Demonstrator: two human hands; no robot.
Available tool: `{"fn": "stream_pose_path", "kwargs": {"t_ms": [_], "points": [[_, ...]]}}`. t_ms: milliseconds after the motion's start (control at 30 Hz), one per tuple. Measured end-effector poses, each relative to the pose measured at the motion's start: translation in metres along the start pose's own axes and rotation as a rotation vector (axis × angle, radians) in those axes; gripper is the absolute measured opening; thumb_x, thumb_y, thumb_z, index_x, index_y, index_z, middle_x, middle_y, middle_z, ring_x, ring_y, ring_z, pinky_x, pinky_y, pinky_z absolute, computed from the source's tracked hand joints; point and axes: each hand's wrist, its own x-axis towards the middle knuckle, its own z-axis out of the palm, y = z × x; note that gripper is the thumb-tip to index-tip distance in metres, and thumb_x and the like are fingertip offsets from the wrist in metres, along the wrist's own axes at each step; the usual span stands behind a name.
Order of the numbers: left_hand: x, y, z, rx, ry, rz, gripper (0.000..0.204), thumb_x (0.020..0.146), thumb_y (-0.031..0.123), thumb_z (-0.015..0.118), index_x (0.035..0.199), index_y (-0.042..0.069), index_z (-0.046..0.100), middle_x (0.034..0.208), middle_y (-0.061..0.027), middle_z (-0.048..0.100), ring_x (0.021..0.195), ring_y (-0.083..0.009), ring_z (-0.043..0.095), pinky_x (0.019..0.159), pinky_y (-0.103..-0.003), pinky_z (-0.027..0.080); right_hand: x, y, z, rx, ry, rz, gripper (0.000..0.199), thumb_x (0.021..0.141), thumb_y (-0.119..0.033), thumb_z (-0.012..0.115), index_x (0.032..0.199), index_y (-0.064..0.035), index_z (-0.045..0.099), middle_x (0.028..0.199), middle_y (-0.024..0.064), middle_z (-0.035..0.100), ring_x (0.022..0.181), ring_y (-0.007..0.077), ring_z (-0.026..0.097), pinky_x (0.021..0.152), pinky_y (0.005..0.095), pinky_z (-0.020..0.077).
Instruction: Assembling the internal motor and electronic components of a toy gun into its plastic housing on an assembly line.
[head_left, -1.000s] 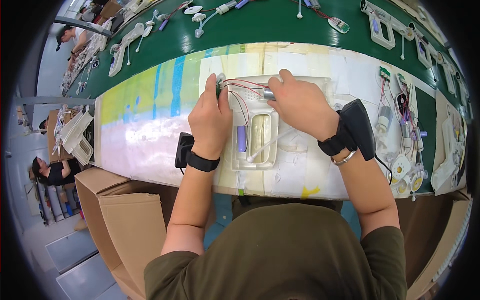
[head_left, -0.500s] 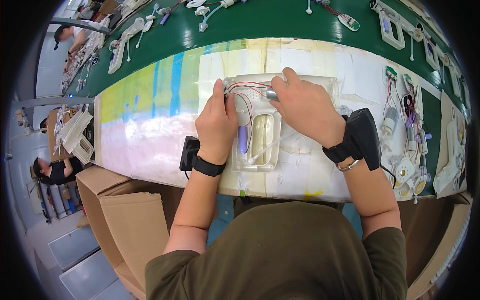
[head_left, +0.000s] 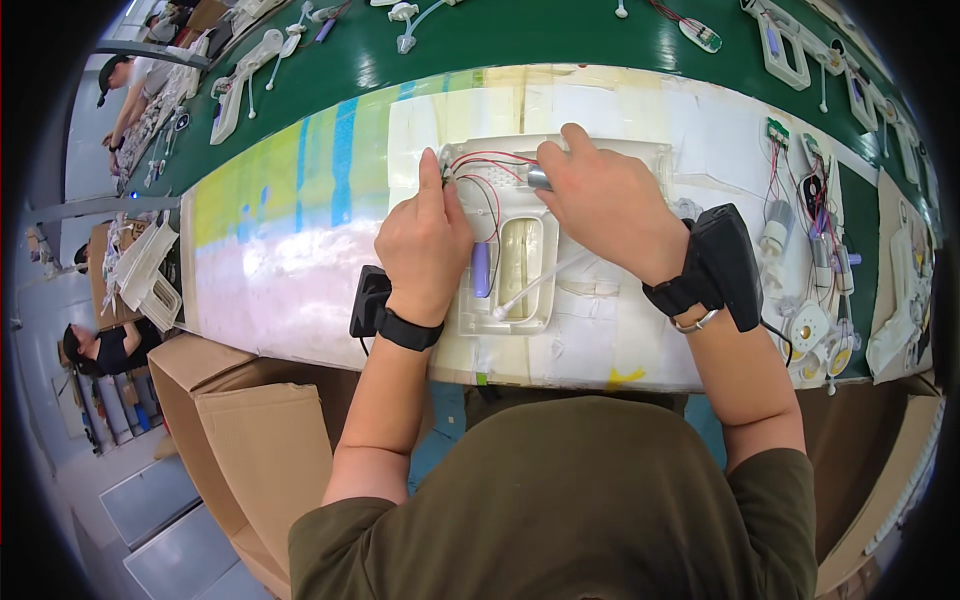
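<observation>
A white plastic handle-shaped shell (head_left: 548, 310) lies on the work surface between my hands. At its upper left corner, my left hand (head_left: 425, 245) pinches a small wired part (head_left: 447, 174), mostly hidden by the fingers. Red and black wires (head_left: 492, 156) run from it across the shell. My right hand (head_left: 615, 210) grips a silver cylindrical motor (head_left: 539, 178) over the shell's upper part. A purple battery cell (head_left: 481, 270) sits in the shell's left side. Across the shell's oval opening slants a thin white tube (head_left: 525, 292) with a rounded tip.
Wired motors (head_left: 776, 228), green boards (head_left: 777, 132) and white discs (head_left: 808, 327) lie at the right. Similar assemblies (head_left: 785, 55) rest on the green bench (head_left: 560, 35) beyond. Cardboard boxes (head_left: 262, 450) flank me. Other people work at far left.
Both hands keep their holds. The whole view has shifted slightly, with the bench and shell a little higher in the picture. My left index finger points up straighter, slightly apart from the thumb.
</observation>
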Motion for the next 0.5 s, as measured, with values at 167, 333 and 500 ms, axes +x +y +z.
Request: {"fn": "stream_pose_path", "kwargs": {"t_ms": [167, 333, 500], "points": [[0.0073, 0.0003, -0.0010, -0.059, 0.178, 0.009, 0.040, 0.077, 0.009, 0.060, 0.115, -0.001, 0.053, 0.052, -0.0055, 0.053, 0.044, -0.0207, 0.052, 0.041, -0.031, 0.040, 0.0008, 0.0009, -0.0015, -0.025, -0.030, 0.016, 0.013, 0.077, -0.012, 0.054, 0.084, -0.0019, 0.049, 0.083, 0.0154, 0.051, 0.057, 0.0264, 0.059, 0.047, 0.0347, 0.0469], [0.0060, 0.0039, -0.0078, 0.004, -0.086, -0.022, 0.040, 0.078, 0.011, 0.060, 0.115, -0.002, 0.053, 0.053, -0.0054, 0.053, 0.046, -0.0211, 0.052, 0.042, -0.032, 0.040, 0.0009, 0.0016, -0.0039, -0.021, -0.057, 0.032, 0.012, 0.077, -0.011, 0.054, 0.084, -0.0019, 0.050, 0.083, 0.0158, 0.051, 0.058, 0.0264, 0.059, 0.048, 0.0344, 0.0472], [0.0039, 0.0001, -0.0056, 0.019, -0.015, 0.047, 0.040, 0.076, 0.012, 0.061, 0.113, -0.001, 0.054, 0.053, -0.0051, 0.053, 0.047, -0.0206, 0.053, 0.043, -0.031, 0.040, -0.0005, 0.0010, -0.0044, -0.019, -0.056, 0.029, 0.013, 0.077, -0.011, 0.054, 0.085, -0.0014, 0.050, 0.084, 0.0163, 0.051, 0.059, 0.0274, 0.059, 0.049, 0.0352, 0.0475]]}}
